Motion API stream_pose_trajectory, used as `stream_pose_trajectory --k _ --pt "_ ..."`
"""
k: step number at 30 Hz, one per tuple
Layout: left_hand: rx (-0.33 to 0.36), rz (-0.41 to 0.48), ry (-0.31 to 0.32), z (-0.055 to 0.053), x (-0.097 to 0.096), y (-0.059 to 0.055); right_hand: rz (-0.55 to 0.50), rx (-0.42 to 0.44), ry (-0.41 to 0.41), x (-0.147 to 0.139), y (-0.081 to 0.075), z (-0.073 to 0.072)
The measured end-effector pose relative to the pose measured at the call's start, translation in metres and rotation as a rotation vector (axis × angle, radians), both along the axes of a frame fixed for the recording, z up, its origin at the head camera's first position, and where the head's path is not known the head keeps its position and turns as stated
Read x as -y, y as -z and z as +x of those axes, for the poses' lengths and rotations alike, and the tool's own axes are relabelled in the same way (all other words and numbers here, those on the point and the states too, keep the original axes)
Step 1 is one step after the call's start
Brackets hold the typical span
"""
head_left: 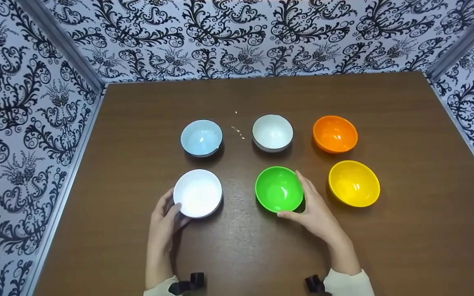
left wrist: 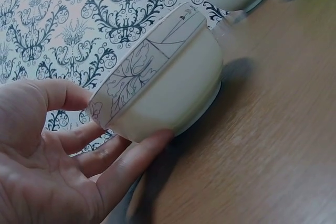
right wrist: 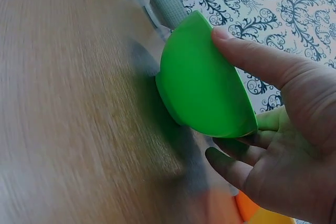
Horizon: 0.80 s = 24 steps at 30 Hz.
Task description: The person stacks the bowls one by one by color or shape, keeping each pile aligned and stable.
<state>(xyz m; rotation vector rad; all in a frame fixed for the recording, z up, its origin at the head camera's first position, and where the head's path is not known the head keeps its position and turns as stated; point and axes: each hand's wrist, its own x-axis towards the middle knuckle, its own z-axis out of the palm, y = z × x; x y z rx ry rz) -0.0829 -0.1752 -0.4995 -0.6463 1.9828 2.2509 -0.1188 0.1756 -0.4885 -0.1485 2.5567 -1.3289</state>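
Note:
My left hand (head_left: 163, 222) holds a white bowl (head_left: 198, 193) by its left side, thumb at the rim and fingers against the outer wall. In the left wrist view, this bowl (left wrist: 173, 82) has a thin grey leaf drawing on a band below the rim, and a shadow falls on the table beside its base. To the right, a plain green bowl (head_left: 279, 189) is gripped by my right hand (head_left: 316, 213), the thumb on its near edge and the fingers at its right side. The right wrist view shows the green bowl's (right wrist: 202, 85) smooth outside, with its foot close over the wood.
Behind stand a light blue bowl (head_left: 201, 138), a pale white bowl (head_left: 273, 133) and an orange bowl (head_left: 335, 134). A yellow bowl (head_left: 354, 183) sits right of my right hand. Patterned walls (head_left: 237, 41) border the brown table (head_left: 405, 164) at the back and sides.

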Motion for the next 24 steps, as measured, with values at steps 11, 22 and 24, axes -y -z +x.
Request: stream_pose_trajectory --k 11,22,24 --pt "-0.016 0.029 -0.030 0.002 0.000 0.003 -0.195 -0.018 0.044 -0.001 0.018 0.006" --pt "-0.022 0.031 -0.053 0.003 -0.002 0.004 -0.225 -0.019 0.050 -0.002 0.021 0.008" --pt "-0.024 0.033 -0.057 0.003 -0.003 0.004 -0.227 -0.019 0.050 -0.002 0.021 0.008"
